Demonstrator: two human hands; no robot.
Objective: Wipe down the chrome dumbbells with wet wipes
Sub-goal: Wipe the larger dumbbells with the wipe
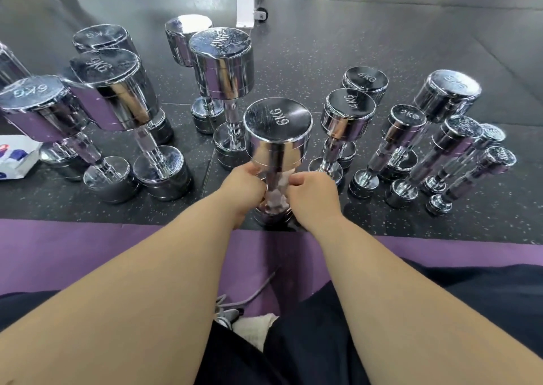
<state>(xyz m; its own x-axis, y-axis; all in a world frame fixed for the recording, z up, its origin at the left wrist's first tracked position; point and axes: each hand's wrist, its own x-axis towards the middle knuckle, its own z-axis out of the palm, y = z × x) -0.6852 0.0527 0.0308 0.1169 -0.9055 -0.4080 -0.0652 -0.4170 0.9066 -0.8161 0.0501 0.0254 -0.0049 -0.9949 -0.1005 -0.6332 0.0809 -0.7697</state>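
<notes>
L hand (244, 188) and R hand (313, 196) grip handle (275, 176) of upright 6KG dumbbell (277, 129), wipe (277, 191) between; judged heavy, rigid, slick chrome, best held there.

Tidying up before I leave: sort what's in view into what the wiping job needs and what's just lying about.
Job: upright chrome 6KG dumbbell, gripped by left hand and right hand; whitish wipe on its handle; other standing chrome dumbbells; white-and-blue packet, perhaps wipes.
Lying about: purple floor mat; white wheeled metal frame; grey shoe.
</notes>
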